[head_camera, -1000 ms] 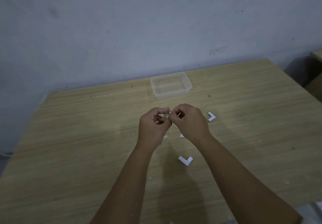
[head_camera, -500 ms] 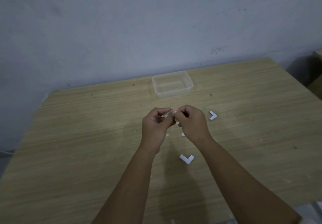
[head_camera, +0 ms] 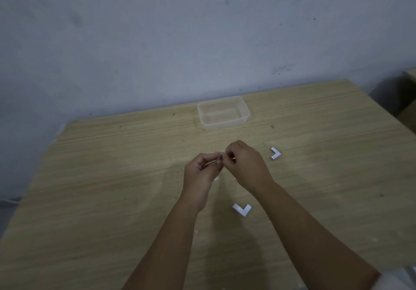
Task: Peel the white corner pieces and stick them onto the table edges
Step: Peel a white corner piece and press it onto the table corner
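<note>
My left hand (head_camera: pixel 200 172) and my right hand (head_camera: pixel 245 165) meet above the middle of the wooden table (head_camera: pixel 112 188). Their fingertips pinch one small pale corner piece (head_camera: pixel 219 158) between them; most of it is hidden by the fingers. Two white L-shaped corner pieces lie on the table: one (head_camera: pixel 242 209) just below my hands, another (head_camera: pixel 275 153) to the right of my right hand. Small white bits (head_camera: pixel 216 178) show under my hands, partly covered.
A clear plastic container (head_camera: pixel 224 113) stands near the table's far edge, by the grey wall (head_camera: pixel 202 30). Another piece of wooden furniture (head_camera: pixel 408 109) stands at the far right. Something pale (head_camera: pixel 403 278) shows at the bottom right corner.
Both hands stay together on the small piece, with only slight shifts of the fingers. The pieces on the table have not moved.
</note>
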